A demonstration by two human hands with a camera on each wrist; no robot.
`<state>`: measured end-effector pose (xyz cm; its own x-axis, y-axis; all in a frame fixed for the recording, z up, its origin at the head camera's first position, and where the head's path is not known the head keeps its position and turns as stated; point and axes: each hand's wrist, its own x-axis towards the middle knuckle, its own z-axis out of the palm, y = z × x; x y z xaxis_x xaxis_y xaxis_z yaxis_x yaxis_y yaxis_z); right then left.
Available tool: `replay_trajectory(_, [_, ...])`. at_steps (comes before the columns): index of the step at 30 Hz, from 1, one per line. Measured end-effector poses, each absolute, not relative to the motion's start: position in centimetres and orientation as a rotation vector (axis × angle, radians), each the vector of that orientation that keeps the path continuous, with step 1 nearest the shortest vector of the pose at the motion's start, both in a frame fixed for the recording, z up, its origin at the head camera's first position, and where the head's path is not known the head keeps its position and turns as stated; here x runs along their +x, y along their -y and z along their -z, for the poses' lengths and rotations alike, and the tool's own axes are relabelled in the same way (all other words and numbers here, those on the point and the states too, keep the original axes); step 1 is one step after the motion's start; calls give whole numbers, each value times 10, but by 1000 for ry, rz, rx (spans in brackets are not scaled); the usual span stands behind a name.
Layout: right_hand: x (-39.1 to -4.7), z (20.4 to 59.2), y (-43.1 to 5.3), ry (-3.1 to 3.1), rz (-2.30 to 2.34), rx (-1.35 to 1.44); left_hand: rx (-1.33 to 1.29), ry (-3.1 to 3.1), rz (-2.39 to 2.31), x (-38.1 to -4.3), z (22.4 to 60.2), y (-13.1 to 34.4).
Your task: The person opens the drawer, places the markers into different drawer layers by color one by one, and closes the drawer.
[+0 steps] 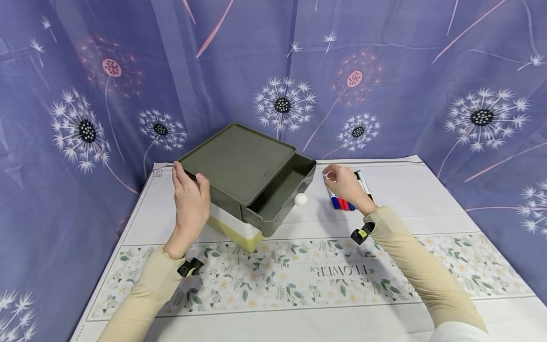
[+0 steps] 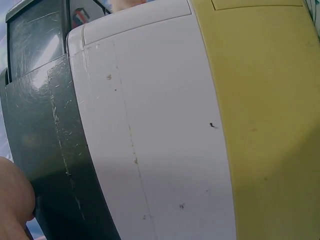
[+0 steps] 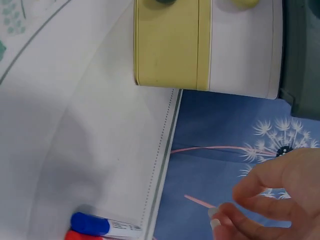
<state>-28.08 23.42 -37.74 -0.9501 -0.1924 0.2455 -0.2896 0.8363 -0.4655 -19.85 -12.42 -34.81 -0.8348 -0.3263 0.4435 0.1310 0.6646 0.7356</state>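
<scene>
A three-tier drawer box [image 1: 237, 164] stands on the table, dark green above, white in the middle and yellow below. Its dark green top drawer [image 1: 273, 197] is pulled out, with a round white knob [image 1: 301, 199] on the front. My left hand [image 1: 190, 202] rests on the box's left side, fingers extended at the top edge. Beyond the open drawer, my right hand [image 1: 346, 185] hovers over several markers [image 1: 342, 204]. Its fingers are loosely bent, and in the right wrist view nothing shows between the fingertips [image 3: 215, 220].
Blue and red marker caps face me, and a marker with a light blue end [image 1: 362, 178] lies at the right of the group. A flower-print strip [image 1: 278, 280] crosses the white tablecloth [image 1: 401, 199]. A purple dandelion curtain [image 1: 239, 66] hangs behind the table and along both sides.
</scene>
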Motion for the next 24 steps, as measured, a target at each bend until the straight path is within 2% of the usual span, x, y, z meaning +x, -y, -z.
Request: replay_trajectory(24, [-291, 408, -240, 3160, -445, 232, 130, 2309, 1078, -203, 352, 125])
